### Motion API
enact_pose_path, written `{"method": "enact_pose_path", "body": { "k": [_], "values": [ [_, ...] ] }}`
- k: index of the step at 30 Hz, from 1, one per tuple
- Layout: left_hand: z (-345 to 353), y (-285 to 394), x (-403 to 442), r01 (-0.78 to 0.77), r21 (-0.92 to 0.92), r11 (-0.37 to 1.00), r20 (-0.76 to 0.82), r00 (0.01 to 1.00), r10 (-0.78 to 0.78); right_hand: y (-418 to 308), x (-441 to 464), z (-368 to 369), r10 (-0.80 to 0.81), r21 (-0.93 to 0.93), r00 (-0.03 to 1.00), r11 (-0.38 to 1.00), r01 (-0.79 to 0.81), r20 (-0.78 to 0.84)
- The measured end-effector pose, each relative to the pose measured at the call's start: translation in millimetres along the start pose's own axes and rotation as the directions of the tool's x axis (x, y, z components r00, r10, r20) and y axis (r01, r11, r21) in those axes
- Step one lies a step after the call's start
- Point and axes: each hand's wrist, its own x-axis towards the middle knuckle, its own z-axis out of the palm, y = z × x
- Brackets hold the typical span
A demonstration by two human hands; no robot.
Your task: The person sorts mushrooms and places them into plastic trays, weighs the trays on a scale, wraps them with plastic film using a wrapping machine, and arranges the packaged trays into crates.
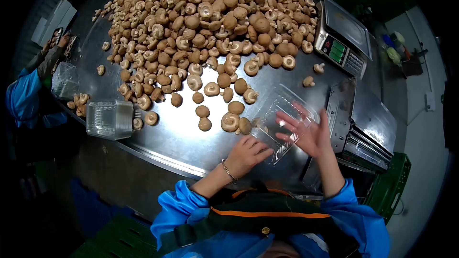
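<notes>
A clear plastic punnet [277, 110] is tilted above the front of the metal table. My left hand [245, 156], with a bracelet at its wrist, has its fingers closed on the near left edge of the punnet. On the other side, my right hand [308, 131] has its fingers spread against the clear plastic, and they show through it. Whether the right hand bears any weight I cannot tell. Brown mushrooms [230, 122] lie just left of the punnet, some with stems up and some with caps up. No mushroom is plainly visible inside it.
A large mushroom heap [201, 24] covers the back of the table [177, 138]. A digital scale [342, 48] stands at back right, with a metal machine [366, 129] nearer. Stacked clear punnets [110, 119] sit at the left edge. A co-worker's blue sleeve [24, 95] shows far left.
</notes>
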Motion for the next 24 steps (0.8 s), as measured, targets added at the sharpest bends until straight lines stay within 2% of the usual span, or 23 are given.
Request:
{"method": "enact_pose_path", "body": {
  "k": [2, 3, 4, 5, 6, 7, 8, 9, 10, 11, 13, 14, 16, 18, 20, 22, 24],
  "values": [
    [5, 0, 0, 0.097, -0.035, 0.995, -0.02, 0.995, -0.098, 23, -15, -9, -0.121, 0.11, 0.992, 0.987, 0.115, 0.045],
    [9, -2, 2, 0.071, -0.037, 0.997, 0.014, 0.997, -0.07, 32, -18, -1, -0.093, -0.048, 0.977, 0.995, 0.085, -0.193],
    [12, -4, 5, 0.045, -0.039, 0.998, 0.046, 0.998, -0.043, 34, -14, -6, -0.118, -0.289, 0.958, 0.956, 0.039, -0.26],
    [14, -4, 6, 0.017, -0.043, 0.999, 0.08, 0.997, -0.014, 39, -8, -18, -0.16, -0.509, 0.935, 0.861, -0.025, -0.316],
    [11, -1, 4, 0.056, 0.047, 0.997, 0.031, 0.998, -0.057, 44, -2, -30, -0.216, -0.69, 0.909, 0.717, -0.101, -0.358],
    [4, 4, 4, 0.095, 0.136, 0.986, -0.026, 0.995, -0.092, 32, 2, -46, -0.299, -0.704, 0.883, 0.708, -0.048, -0.362],
    [0, 6, 4, 0.139, 0.222, 0.965, -0.089, 0.989, -0.122, 14, 3, -60, -0.415, -0.768, 0.818, 0.638, -0.051, -0.399],
    [3, 5, -8, 0.363, 0.204, 0.909, -0.156, 0.929, -0.336, -7, 0, -57, -0.594, -0.881, 0.705, 0.464, -0.091, -0.386],
    [9, 3, -28, 0.567, 0.175, 0.805, -0.213, 0.82, -0.531, -30, -5, -71, -0.692, -0.954, 0.659, 0.168, -0.248, -0.293],
    [14, -5, -43, 0.735, 0.138, 0.664, -0.258, 0.674, -0.693, -49, -5, -81, -0.758, -0.905, 0.629, -0.13, -0.404, -0.171],
    [26, -20, -58, 0.842, 0.127, 0.524, -0.213, 0.539, -0.815, -78, 14, -72, -0.744, -0.678, 0.561, -0.203, -0.707, -0.363],
    [32, -26, -61, 0.886, 0.121, 0.449, -0.193, 0.464, -0.864, -88, 28, -77, -0.723, -0.63, 0.541, -0.188, -0.754, -0.431],
    [43, -42, -43, 0.847, 0.119, 0.518, -0.216, 0.531, -0.819, -96, 56, -99, -0.675, -0.53, 0.489, -0.169, -0.831, -0.552],
    [50, -65, -16, 0.798, 0.11, 0.592, -0.233, 0.6, -0.765, -88, 80, -108, -0.616, -0.729, 0.569, 0.014, -0.684, -0.545],
    [53, -93, 11, 0.785, 0.089, 0.613, -0.338, 0.603, -0.723, -69, 98, -67, -0.595, -0.776, 0.656, -0.083, -0.625, -0.465],
    [48, -121, 30, 0.777, 0.054, 0.627, -0.367, 0.599, -0.712, -38, 127, -92, -0.496, -0.846, 0.694, 0.201, -0.494, -0.523],
    [40, -146, 46, 0.765, 0.029, 0.643, -0.426, 0.592, -0.685, -47, 110, -56, -0.454, -0.814, 0.68, 0.4, -0.421, -0.575]
  ]
}}
